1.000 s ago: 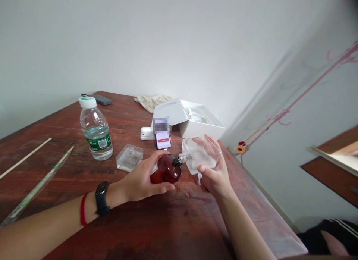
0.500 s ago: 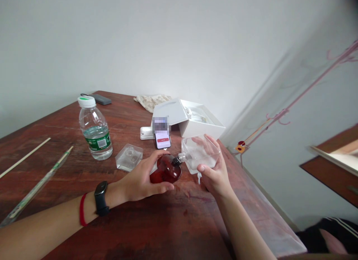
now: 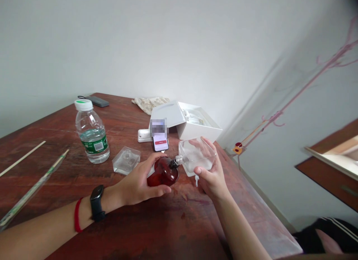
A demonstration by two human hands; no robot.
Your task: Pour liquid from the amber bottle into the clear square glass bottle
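My left hand [image 3: 137, 187], with a black watch and red band on the wrist, is shut around a dark red glass bottle [image 3: 163, 173] lying tilted just above the table. Its threaded neck points right, into the mouth of a square clear glass bottle [image 3: 197, 156]. My right hand [image 3: 209, 181] grips that clear bottle from below, and some colourless liquid shows inside it. A small white tube [image 3: 197, 181] hangs under the clear bottle. I cannot tell whether the necks touch or whether anything is flowing.
On the reddish wooden table [image 3: 181, 219] stand a square glass piece [image 3: 126, 160], a water bottle [image 3: 91, 132], a phone [image 3: 160, 143] and an open white box [image 3: 195, 122]. A cloth [image 3: 149, 104] lies behind the box. Two thin sticks [image 3: 30, 191] lie at the left. The table's right edge runs near my right arm.
Both hands still hold the same bottles, joined at the neck. The whole view has shifted slightly, with the table and objects sitting a little further left.
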